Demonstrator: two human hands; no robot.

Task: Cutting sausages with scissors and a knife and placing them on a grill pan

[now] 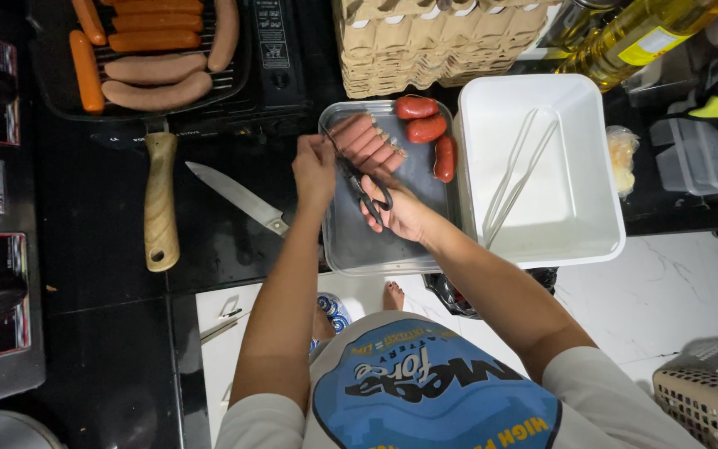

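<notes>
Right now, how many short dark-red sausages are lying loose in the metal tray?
3: one at the far edge of the metal tray, one just below it, and one upright along the right wall. The hands may hide others.

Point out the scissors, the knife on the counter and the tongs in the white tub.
scissors [365,189]: head view, on the blades just above the black handles.
knife [230,193]: head view, middle of the blade.
tongs [518,170]: head view, midway along the arms.
</notes>
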